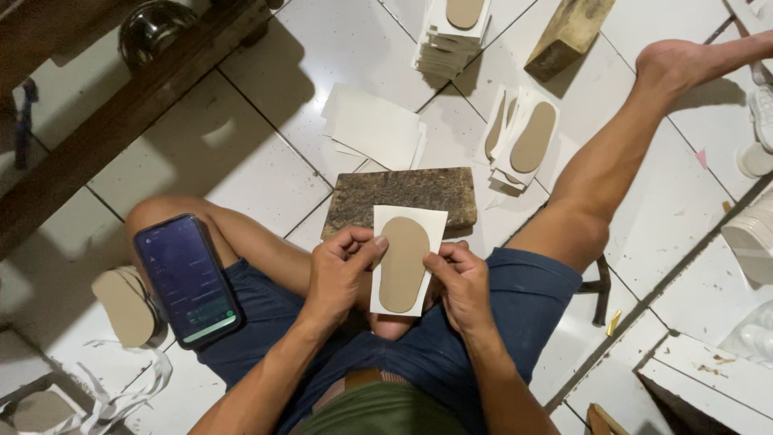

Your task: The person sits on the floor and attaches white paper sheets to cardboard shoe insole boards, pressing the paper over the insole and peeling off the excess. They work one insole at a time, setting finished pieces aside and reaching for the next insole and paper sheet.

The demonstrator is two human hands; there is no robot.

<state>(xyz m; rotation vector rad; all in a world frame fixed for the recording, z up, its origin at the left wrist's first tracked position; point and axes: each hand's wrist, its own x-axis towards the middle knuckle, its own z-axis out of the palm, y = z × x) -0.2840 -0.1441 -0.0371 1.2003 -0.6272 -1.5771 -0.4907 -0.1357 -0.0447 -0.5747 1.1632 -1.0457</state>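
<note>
White sheet [407, 259] with tan sole shape, pinched between left hand [340, 270] and right hand [461, 282].

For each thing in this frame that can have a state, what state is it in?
White sheet with tan insole shape: held up, pinched at both side edges.
Left hand: gripping the sheet's left edge.
Right hand: gripping the sheet's right edge.
Phone: screen lit, resting on the thigh.
Dark slab: lying flat on the floor tiles.
Stack of white sheets: piled, one insole shape on top.
</note>
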